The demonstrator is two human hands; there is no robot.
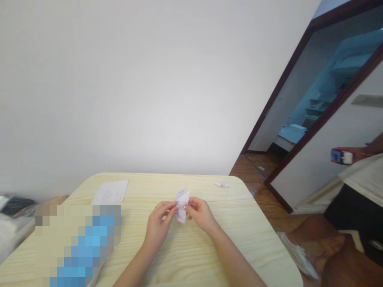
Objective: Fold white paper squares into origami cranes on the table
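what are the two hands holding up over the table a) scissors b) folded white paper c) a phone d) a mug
B. The left hand and right hand pinch a folded white paper between their fingers, above the wooden table.

Bright, even light, faint shadows, and wide-angle distortion leaning the doorframe [279,88] sideways.

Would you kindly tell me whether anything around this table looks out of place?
A crumpled white sheet lies on the wooden floor by the table, looking dropped. A pixelated blue-and-beige patch also covers the table's near left part, hiding whatever is there.
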